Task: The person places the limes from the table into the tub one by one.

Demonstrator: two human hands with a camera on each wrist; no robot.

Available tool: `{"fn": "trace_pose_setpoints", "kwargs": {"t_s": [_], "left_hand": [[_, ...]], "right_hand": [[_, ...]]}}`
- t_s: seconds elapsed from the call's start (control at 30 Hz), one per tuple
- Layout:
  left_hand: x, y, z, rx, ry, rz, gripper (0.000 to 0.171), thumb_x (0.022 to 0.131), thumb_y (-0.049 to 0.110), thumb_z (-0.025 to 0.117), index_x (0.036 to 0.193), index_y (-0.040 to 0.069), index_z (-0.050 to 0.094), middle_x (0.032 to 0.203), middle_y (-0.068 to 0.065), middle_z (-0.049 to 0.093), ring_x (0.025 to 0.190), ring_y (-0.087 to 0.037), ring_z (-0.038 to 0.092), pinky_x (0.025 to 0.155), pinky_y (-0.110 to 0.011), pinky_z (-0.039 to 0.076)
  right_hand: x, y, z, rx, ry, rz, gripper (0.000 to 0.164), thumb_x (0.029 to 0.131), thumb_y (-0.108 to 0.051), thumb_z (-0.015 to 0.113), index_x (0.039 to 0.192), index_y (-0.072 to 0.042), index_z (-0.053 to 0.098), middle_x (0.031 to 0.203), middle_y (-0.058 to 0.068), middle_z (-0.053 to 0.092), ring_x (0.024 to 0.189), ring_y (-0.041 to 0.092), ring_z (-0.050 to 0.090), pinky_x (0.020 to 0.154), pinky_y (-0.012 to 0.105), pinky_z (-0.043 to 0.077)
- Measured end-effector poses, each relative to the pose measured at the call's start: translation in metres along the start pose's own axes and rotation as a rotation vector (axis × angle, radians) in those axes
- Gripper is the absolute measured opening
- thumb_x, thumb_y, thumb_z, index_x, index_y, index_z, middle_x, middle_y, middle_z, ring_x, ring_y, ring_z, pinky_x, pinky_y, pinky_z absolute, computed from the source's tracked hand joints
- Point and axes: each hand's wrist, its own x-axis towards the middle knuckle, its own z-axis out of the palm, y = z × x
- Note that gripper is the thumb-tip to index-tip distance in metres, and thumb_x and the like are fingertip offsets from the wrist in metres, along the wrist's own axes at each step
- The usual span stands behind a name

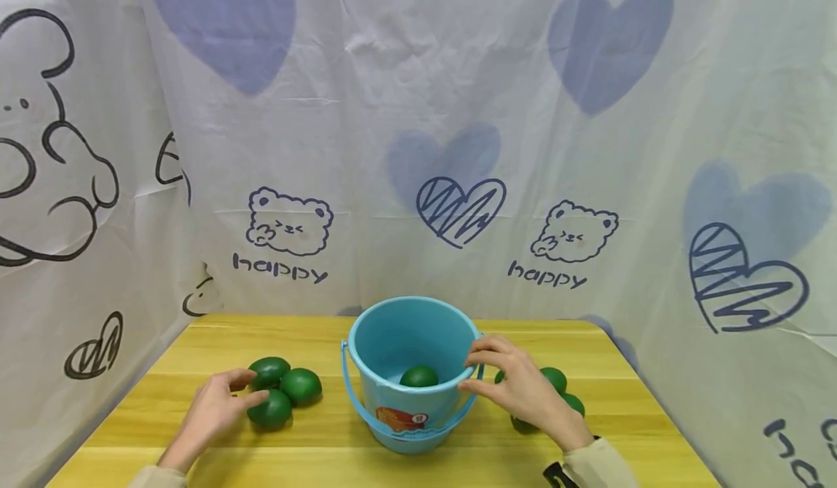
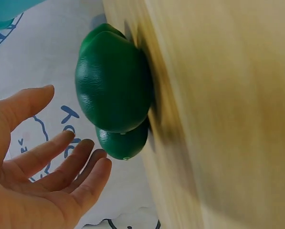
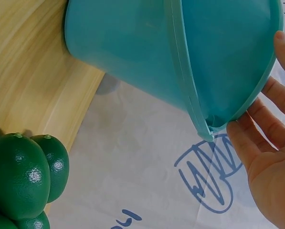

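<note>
Cream sleeves come in nearest, and beyond them one lime sits inside a blue bucket.
That lime alone appears to be in; three limes lie out on the table at the bucket's 9 o'clock, and another cluster, partly hidden, at its 3 o'clock. The left hand, fingers spread and gripping nothing, is just beside the three limes; the right hand, fingers apart and empty, is at the bucket's 3 o'clock rim, whether touching I cannot tell.
</note>
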Motion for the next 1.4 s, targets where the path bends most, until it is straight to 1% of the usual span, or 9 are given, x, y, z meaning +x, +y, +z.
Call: {"fn": "trace_pose_setpoints", "kwargs": {"t_s": [0.23,0.47,0.53,0.73,0.9,1.0,1.13,1.23,1.4], "left_hand": [[0.005,-0.007,0.006,0.044,-0.085,-0.028,0.078,0.084,0.048,0.074,0.127,-0.013,0.055,0.124,-0.033,0.059,0.113,-0.046,0.057,0.091,-0.055,0.05],[0.009,-0.011,0.012,0.007,-0.17,-0.103,0.09,0.084,0.058,0.069,0.132,-0.015,0.049,0.13,-0.035,0.054,0.115,-0.047,0.055,0.089,-0.053,0.052],[0.01,-0.012,0.013,-0.003,-0.183,-0.107,0.091,0.083,0.058,0.07,0.133,-0.015,0.048,0.129,-0.034,0.054,0.115,-0.047,0.055,0.088,-0.053,0.052],[0.012,-0.013,0.017,-0.045,-0.201,-0.134,0.09,0.078,0.056,0.076,0.13,-0.013,0.051,0.124,-0.03,0.058,0.112,-0.042,0.057,0.087,-0.05,0.052],[0.012,-0.012,0.016,-0.064,-0.22,-0.161,0.088,0.075,0.054,0.08,0.128,-0.011,0.053,0.122,-0.025,0.06,0.109,-0.037,0.058,0.085,-0.047,0.052],[0.013,-0.012,0.016,-0.067,-0.224,-0.174,0.084,0.073,0.052,0.082,0.124,-0.009,0.055,0.117,-0.022,0.06,0.102,-0.032,0.059,0.08,-0.043,0.052],[0.012,-0.014,0.017,-0.081,-0.222,-0.192,0.075,0.071,0.048,0.084,0.117,-0.005,0.057,0.105,-0.017,0.059,0.09,-0.026,0.056,0.071,-0.035,0.049],[0.012,-0.014,0.017,-0.095,-0.219,-0.188,0.073,0.073,0.044,0.084,0.118,-0.006,0.056,0.103,-0.016,0.059,0.088,-0.024,0.056,0.069,-0.034,0.049],[0.011,-0.012,0.015,-0.101,-0.189,-0.158,0.07,0.074,0.036,0.084,0.121,-0.008,0.054,0.106,-0.016,0.063,0.087,-0.023,0.059,0.07,-0.035,0.052]], "right_hand": [[0.0,0.0,-0.001,-0.003,0.004,0.004,0.027,0.082,-0.05,0.073,0.097,-0.028,0.072,0.114,-0.009,0.063,0.108,0.012,0.058,0.09,0.04,0.057],[0.0,0.0,0.0,-0.005,0.002,0.005,0.027,0.081,-0.051,0.073,0.097,-0.029,0.071,0.113,-0.012,0.062,0.108,0.012,0.058,0.091,0.04,0.056],[0.0,0.0,0.0,-0.006,0.001,0.008,0.027,0.081,-0.051,0.073,0.097,-0.029,0.071,0.113,-0.012,0.062,0.108,0.012,0.058,0.091,0.039,0.056],[-0.001,-0.001,0.0,0.006,-0.008,0.018,0.026,0.081,-0.05,0.073,0.097,-0.029,0.071,0.114,-0.009,0.063,0.108,0.012,0.058,0.091,0.039,0.057],[0.0,-0.001,0.0,-0.003,-0.006,0.016,0.028,0.082,-0.051,0.072,0.097,-0.028,0.071,0.114,-0.01,0.063,0.109,0.012,0.058,0.092,0.04,0.056],[0.001,-0.001,0.0,-0.003,-0.003,0.007,0.029,0.082,-0.051,0.072,0.097,-0.027,0.072,0.114,-0.008,0.063,0.109,0.013,0.058,0.092,0.041,0.056],[0.001,-0.001,0.0,0.006,-0.007,0.0,0.03,0.082,-0.05,0.072,0.097,-0.024,0.072,0.114,-0.004,0.065,0.109,0.013,0.058,0.091,0.041,0.056],[0.001,-0.001,0.0,0.01,-0.01,-0.002,0.03,0.083,-0.05,0.072,0.097,-0.023,0.073,0.114,-0.002,0.065,0.108,0.013,0.058,0.091,0.041,0.056],[0.001,-0.001,0.0,0.007,-0.005,0.002,0.028,0.082,-0.049,0.073,0.097,-0.026,0.072,0.113,-0.007,0.064,0.108,0.013,0.059,0.09,0.039,0.057]]}}
